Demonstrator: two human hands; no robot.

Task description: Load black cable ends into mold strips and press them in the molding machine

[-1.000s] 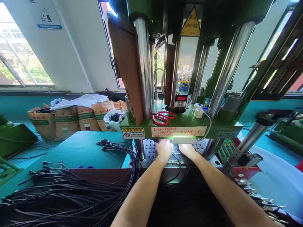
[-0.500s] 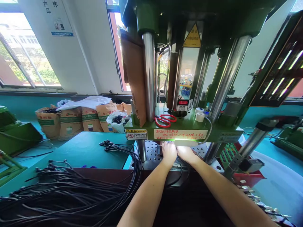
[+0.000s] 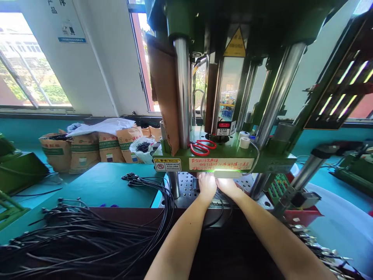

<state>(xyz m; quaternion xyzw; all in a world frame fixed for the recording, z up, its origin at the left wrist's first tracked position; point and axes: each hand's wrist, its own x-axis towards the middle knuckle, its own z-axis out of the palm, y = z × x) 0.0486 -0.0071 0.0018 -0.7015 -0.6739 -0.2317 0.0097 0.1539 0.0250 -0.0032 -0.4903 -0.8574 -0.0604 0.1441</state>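
Note:
My left hand (image 3: 207,186) reaches under the green upper plate (image 3: 264,160) of a press, its fingers bent inward at the plate's lower edge. Close beside it on the right, my right hand (image 3: 227,186) is also curled. Bright lamp light washes out both hands, and the plate's edge hides most of the fingertips, so I cannot make out what they hold. Below the hands a black cable (image 3: 223,210) loops down over the front edge. Around them lies a metal bed (image 3: 186,187) with rows of holes.
Red-handled scissors (image 3: 203,147) lie on the upper plate. Steel columns (image 3: 182,97) flank the work area. A large bundle of black cables (image 3: 96,241) spreads at the left, with connector ends on the teal table (image 3: 101,182). Metal-ended parts (image 3: 326,252) lie at the lower right.
The whole view has shifted slightly to the left. Both hands stay at the same place under the plate, with hardly any visible movement.

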